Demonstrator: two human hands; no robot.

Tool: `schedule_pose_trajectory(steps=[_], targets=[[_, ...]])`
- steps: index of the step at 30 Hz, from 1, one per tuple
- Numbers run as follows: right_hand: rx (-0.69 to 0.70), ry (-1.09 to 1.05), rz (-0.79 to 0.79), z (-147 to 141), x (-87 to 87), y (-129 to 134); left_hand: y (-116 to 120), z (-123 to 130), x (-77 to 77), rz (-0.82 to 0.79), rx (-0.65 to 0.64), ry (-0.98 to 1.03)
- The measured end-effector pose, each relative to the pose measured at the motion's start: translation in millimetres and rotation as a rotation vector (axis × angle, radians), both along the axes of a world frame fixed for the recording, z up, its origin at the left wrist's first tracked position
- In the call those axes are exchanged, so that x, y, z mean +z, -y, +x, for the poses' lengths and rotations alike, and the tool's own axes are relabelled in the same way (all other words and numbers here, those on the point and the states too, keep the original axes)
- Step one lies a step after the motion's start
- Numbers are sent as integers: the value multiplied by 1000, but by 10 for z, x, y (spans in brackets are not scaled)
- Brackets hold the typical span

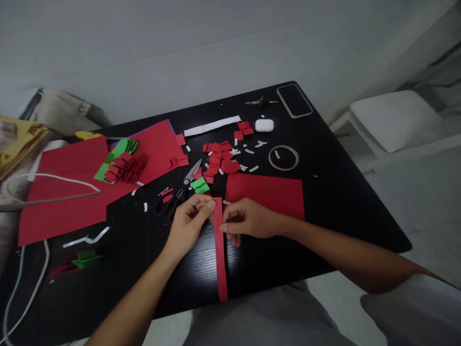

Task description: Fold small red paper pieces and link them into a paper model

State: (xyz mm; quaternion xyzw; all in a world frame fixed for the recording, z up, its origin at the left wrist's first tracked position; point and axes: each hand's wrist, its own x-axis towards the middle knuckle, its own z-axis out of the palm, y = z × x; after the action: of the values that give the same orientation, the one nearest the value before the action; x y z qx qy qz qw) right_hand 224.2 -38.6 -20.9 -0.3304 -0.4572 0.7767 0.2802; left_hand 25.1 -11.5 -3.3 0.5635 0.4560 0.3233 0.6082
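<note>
Gleaming table, red strip, grey wall

A smartphone in a light case lies screen up and dark near the far right corner of the black, wood-grained table. To its left is a small bunch of keys, and a white earbud case sits just nearer than the keys. At the left end, a white cable makes a long loop. Beyond it, at the far left, a crumpled yellow packet lies near beige fabric. A pale wall stands behind; a white seat is off to the right, apart from the table.
</note>
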Motion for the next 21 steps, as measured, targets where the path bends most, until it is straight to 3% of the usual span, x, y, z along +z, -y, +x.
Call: schedule_pose_trajectory(steps=[4,21], targets=[[-96,37,7,25,47,-35,4,10,11,-62,-107,-37],[-303,39,70,90,26,-116,40,35,42,-10,-175,-87]])
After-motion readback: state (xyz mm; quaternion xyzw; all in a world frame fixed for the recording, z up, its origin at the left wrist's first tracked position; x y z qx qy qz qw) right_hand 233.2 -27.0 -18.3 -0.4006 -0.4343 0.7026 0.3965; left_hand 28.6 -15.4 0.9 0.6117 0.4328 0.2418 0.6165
